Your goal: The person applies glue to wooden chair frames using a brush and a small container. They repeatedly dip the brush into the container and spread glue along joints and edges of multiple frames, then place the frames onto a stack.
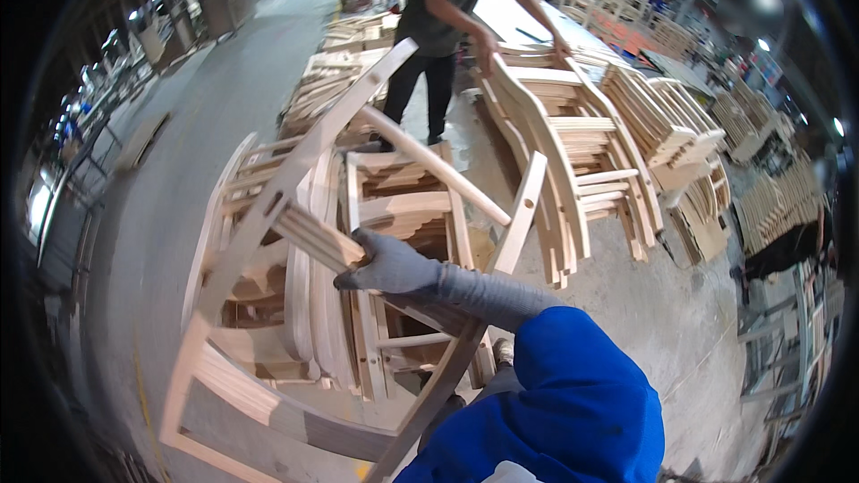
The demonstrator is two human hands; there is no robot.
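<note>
My right hand (389, 264), in a grey glove, is closed around a middle rail of a pale wooden chair frame (304, 161). The frame is held up at a tilt across the left and middle of the view. One long leg reaches up toward the other person, and a curved slatted end hangs low at the left. A round rung (438, 165) joins the upper leg to a shorter one. Beneath the frame stand stacked wooden chair-back frames (403, 206), partly hidden by it. My left hand is out of view.
Beyond the stacks a person (443, 18) in dark clothes has both hands on a row of curved chair-back frames (546, 143). More stacked wooden parts (662, 125) stand at the right. Grey concrete floor (215, 80) runs along the left. A white-topped table (510, 22) is behind.
</note>
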